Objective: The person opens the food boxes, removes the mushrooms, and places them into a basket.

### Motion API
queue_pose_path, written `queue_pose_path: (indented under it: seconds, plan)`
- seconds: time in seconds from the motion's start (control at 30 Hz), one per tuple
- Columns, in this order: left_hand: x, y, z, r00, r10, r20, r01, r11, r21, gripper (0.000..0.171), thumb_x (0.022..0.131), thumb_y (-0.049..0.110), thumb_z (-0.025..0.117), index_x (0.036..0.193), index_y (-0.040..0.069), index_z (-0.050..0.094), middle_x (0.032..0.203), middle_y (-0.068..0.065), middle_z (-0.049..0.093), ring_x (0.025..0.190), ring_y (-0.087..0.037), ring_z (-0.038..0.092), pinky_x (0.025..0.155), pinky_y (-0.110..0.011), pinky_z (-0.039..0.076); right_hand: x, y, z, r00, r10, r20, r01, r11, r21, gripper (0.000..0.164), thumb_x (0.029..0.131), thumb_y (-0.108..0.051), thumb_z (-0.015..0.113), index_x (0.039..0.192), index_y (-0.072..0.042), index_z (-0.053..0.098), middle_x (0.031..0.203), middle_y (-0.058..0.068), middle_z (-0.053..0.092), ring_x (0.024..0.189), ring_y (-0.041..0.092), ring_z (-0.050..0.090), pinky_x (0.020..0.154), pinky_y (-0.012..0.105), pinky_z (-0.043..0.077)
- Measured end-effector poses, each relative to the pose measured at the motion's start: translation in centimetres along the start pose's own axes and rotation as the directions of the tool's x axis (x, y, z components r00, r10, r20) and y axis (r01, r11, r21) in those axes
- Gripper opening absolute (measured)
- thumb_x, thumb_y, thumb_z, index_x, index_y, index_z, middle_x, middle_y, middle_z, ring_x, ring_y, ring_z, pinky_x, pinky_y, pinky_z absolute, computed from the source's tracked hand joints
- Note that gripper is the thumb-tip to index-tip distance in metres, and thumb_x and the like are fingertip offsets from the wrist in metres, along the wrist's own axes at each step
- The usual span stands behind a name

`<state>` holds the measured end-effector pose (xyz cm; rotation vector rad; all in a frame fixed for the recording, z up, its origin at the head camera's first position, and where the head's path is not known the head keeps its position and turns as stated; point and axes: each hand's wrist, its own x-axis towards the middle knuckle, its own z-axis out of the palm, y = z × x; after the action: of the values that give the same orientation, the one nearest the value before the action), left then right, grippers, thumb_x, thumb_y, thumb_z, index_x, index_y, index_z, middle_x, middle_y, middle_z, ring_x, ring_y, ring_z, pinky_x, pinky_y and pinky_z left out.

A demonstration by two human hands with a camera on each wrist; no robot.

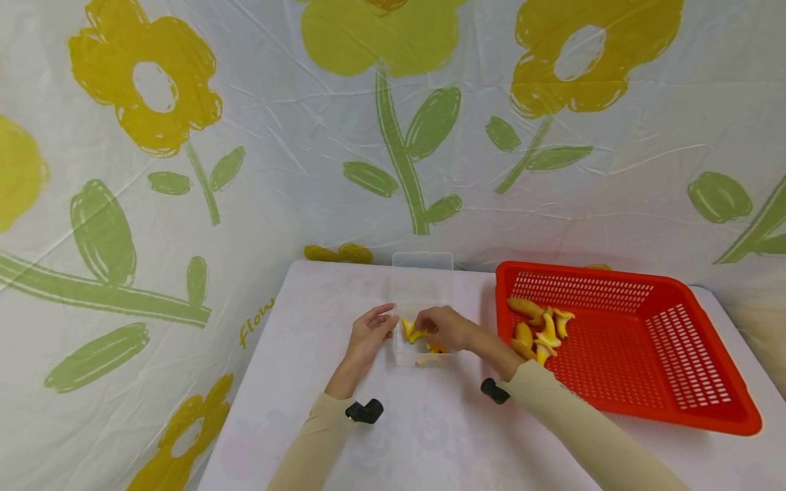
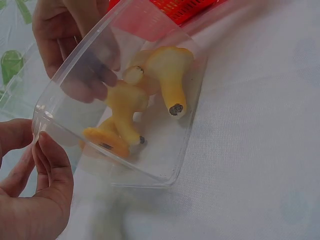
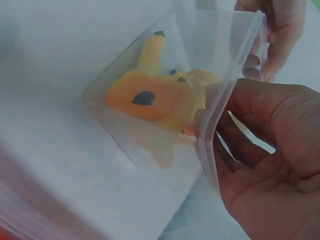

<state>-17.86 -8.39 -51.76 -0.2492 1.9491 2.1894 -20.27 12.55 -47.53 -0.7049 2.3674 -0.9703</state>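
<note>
A clear plastic box (image 1: 402, 359) with several yellow mushrooms (image 2: 172, 75) in it lies on the table. At the box's left side, my left hand (image 1: 370, 334) pinches the rim between thumb and fingers, as the left wrist view (image 2: 42, 185) also shows. My right hand (image 1: 447, 329) reaches over the rim into the box. Its fingertips pinch a yellow mushroom (image 1: 415, 335), partly hidden behind the fingers. Through the box wall in the right wrist view, an orange-yellow mushroom cap (image 3: 125, 95) with a dark spot lies near the fingers.
A red perforated basket (image 1: 614, 368) stands to the right, with several yellow mushrooms (image 1: 548, 331) and brownish oblong pieces (image 1: 524, 307) at its left end. The box's clear lid (image 1: 422, 276) is flipped back behind it. A flower-printed cloth (image 1: 295, 150) hangs behind the table.
</note>
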Motion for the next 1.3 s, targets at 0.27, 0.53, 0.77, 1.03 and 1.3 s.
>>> queue_pose_path:
  seconds: [0.27,0.53,0.77,1.03,1.3]
  plan:
    - [0.8,-1.3,0.0,1.000,0.026,-0.014,-0.027,0.999,-0.032,0.040,0.096,0.006,0.072,0.134,-0.003,0.064,0.095,-0.004,0.064,0.080,-0.018,0.058,0.070,-0.020,0.053,-0.1,-0.3,0.4,0.999,-0.022,0.037,0.025,0.995,-0.097,0.029,0.087,0.014,0.069,0.113,0.004,0.071,0.112,0.018,0.068,0.098,0.031,0.060,0.099,0.043,0.054]
    - [-0.7,0.8,0.3,1.000,0.003,-0.006,-0.004,1.000,-0.016,0.039,0.097,0.004,0.070,0.134,-0.004,0.063,0.096,-0.005,0.064,0.082,-0.020,0.059,0.072,-0.021,0.053,-0.6,-0.6,0.6,1.000,-0.019,0.014,0.022,0.976,-0.217,0.027,0.087,0.011,0.072,0.112,0.001,0.075,0.108,0.014,0.068,0.099,0.028,0.057,0.104,0.047,0.051]
    - [-0.8,0.9,0.2,1.000,-0.002,-0.009,0.002,1.000,-0.005,0.040,0.097,0.005,0.070,0.135,-0.005,0.062,0.097,-0.007,0.065,0.080,-0.018,0.059,0.072,-0.021,0.054,-1.0,0.0,0.1,0.994,-0.106,-0.030,0.099,0.978,-0.183,0.023,0.088,0.008,0.074,0.110,0.001,0.076,0.111,0.014,0.072,0.102,0.029,0.063,0.100,0.044,0.053]
    - [-1.0,1.0,0.3,1.000,0.006,-0.011,-0.006,1.000,-0.005,0.040,0.098,0.004,0.069,0.135,-0.007,0.061,0.096,-0.008,0.064,0.077,-0.016,0.058,0.071,-0.022,0.053,-1.6,0.0,-0.6,0.975,-0.208,-0.075,0.199,0.974,-0.110,0.022,0.090,0.010,0.070,0.111,0.003,0.071,0.113,0.016,0.071,0.107,0.033,0.064,0.100,0.045,0.053]
    - [-0.3,0.3,0.1,1.000,0.000,-0.007,0.000,1.000,-0.002,0.040,0.097,0.003,0.069,0.135,-0.005,0.062,0.098,-0.008,0.066,0.079,-0.020,0.058,0.073,-0.023,0.053,-2.1,0.2,-1.7,0.962,-0.242,-0.130,0.239,0.970,-0.038,0.024,0.094,0.006,0.068,0.118,0.005,0.068,0.114,0.017,0.070,0.103,0.033,0.066,0.093,0.050,0.056]
